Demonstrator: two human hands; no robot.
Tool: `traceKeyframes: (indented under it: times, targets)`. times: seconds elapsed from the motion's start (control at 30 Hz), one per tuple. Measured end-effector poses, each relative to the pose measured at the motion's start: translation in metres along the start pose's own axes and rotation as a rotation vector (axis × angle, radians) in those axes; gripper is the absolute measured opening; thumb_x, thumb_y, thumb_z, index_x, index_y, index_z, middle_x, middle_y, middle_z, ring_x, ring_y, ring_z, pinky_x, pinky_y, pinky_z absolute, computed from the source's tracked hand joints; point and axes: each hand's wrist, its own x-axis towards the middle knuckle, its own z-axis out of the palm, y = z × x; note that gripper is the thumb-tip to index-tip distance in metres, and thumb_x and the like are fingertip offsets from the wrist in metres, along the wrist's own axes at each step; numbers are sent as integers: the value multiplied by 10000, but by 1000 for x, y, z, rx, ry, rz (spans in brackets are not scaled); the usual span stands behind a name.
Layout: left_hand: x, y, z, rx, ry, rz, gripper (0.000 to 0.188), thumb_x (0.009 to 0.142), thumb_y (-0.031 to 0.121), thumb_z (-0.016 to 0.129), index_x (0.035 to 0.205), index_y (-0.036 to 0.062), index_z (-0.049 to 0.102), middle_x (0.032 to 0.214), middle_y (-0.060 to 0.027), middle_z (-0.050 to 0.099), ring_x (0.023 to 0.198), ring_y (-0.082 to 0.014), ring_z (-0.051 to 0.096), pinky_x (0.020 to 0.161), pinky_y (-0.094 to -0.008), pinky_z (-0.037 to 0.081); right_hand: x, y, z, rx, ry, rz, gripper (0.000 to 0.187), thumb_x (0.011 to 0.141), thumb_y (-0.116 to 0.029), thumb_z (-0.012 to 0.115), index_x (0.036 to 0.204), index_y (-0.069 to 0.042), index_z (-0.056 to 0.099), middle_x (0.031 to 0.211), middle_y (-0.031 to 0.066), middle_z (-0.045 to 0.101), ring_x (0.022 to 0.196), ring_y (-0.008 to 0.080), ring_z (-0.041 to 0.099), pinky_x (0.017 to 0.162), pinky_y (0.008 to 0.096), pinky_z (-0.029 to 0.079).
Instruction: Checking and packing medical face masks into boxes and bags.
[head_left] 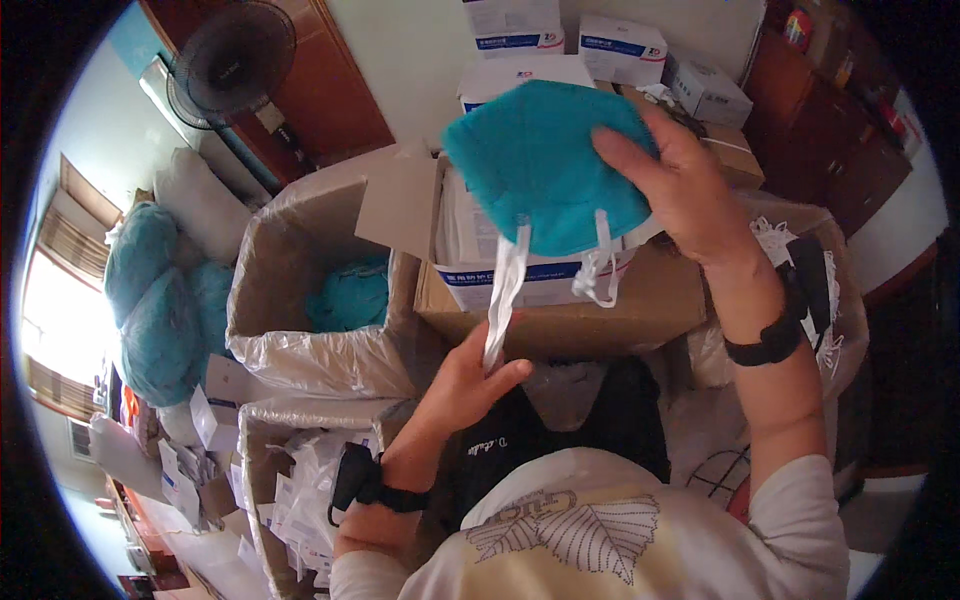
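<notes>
My right hand [690, 190] holds a teal folded face mask [555, 165] by its right end, thumb on the front face. The mask is raised over an open white box [475, 294] and hides much of its inside. White elastic straps hang from the mask's lower edge; a shorter looped one [600, 275] dangles free at the right. The longer strap [507, 285] runs down to my left hand [462, 385], whose fingers are closed on its lower end. Under the white box lies a brown cardboard carton [640, 310].
A plastic-lined carton [310, 355] with teal masks stands at left. Nearer, another carton [255, 450] holds white packets. At right, a lined container [850, 290] holds white straps. White boxes [620, 50] are stacked behind. Teal filled bags [155, 300] and a fan [235, 65] stand far left.
</notes>
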Motion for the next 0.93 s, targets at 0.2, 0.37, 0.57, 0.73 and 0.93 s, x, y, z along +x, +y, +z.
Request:
traceKeyframes:
  times: [0.2, 0.37, 0.57, 0.73, 0.93]
  targets:
    - [35, -13, 4, 255, 0, 233, 361, 917, 190, 421, 1245, 39, 430, 924, -39, 576, 811, -165, 545, 732, -324, 433, 9, -23, 14, 102, -96, -38, 337, 851, -229, 554, 1071, 26, 534, 903, 28, 602, 794, 73, 540, 702, 216, 445]
    - [42, -6, 13, -430, -124, -111, 384, 931, 254, 383, 1231, 21, 441, 1075, -99, 569, 1042, -232, 520, 874, -321, 392, 19, -29, 11, 202, -142, 34, 379, 855, -235, 551, 1129, 21, 497, 983, 35, 583, 861, 83, 539, 778, 221, 436]
    - [24, -9, 28, -1057, -487, -163, 512, 918, 343, 357, 1298, 1, 320, 1102, -108, 548, 1021, -283, 541, 938, -446, 371, 27, -7, -1, 211, -184, 121, 411, 859, -240, 550, 1164, 22, 468, 1023, 41, 570, 881, 86, 541, 805, 220, 440]
    - [2, -15, 20, -1173, -604, -274, 594, 903, 379, 375, 1296, -55, 277, 927, -90, 559, 918, -280, 578, 890, -473, 404, 26, 10, -12, 62, -220, 164, 395, 852, -244, 558, 1138, 20, 489, 986, 43, 579, 842, 88, 548, 762, 221, 452]
    - [-12, -26, 3, -1266, -673, -405, 647, 883, 401, 423, 1303, -61, 256, 788, -44, 506, 821, -235, 589, 820, -403, 465, 18, 31, -12, 127, -196, 164, 409, 839, -251, 572, 1148, 6, 495, 1032, 52, 574, 898, 106, 539, 814, 229, 434]
